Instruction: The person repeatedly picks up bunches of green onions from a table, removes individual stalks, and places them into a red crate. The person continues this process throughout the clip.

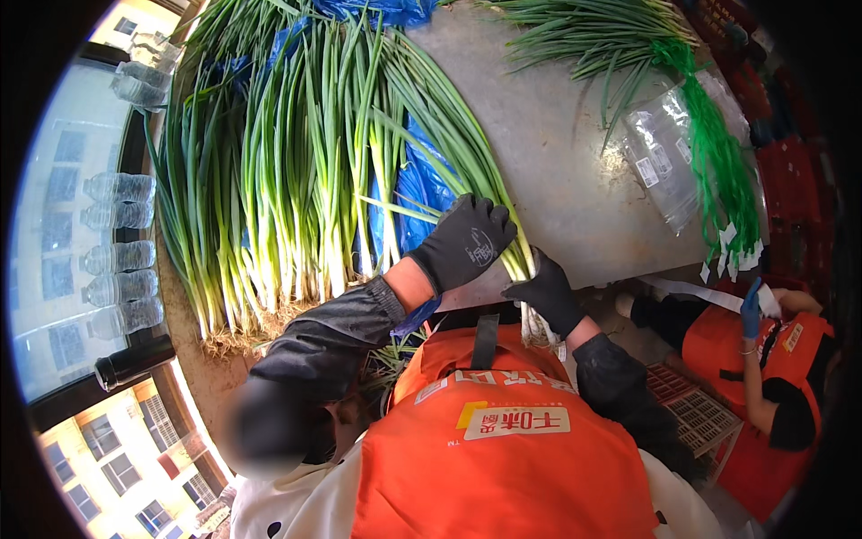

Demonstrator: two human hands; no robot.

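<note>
A bunch of green onions (471, 151) slants across the table in front of me, its leaves pointing away and its white root ends (533, 327) hanging past the near edge at my waist. My left hand (468, 239), in a black glove, grips the stalks partway up. A thin, pale stalk (401, 209) sticks out sideways beside its fingers. Lower down, my right hand (549, 290), also black-gloved, is closed around the white stems just above the roots. To the left lies a wide pile of green onions (296, 182), roots towards me, partly over blue plastic sheeting (421, 178).
A metal tabletop (539, 148) carries more green onions (599, 34), clear plastic bags (663, 151) and green mesh netting (724, 162) with white tags. Clear bottles (121, 256) line the window side. At right, a co-worker (754, 343) sits near a plastic crate (693, 411).
</note>
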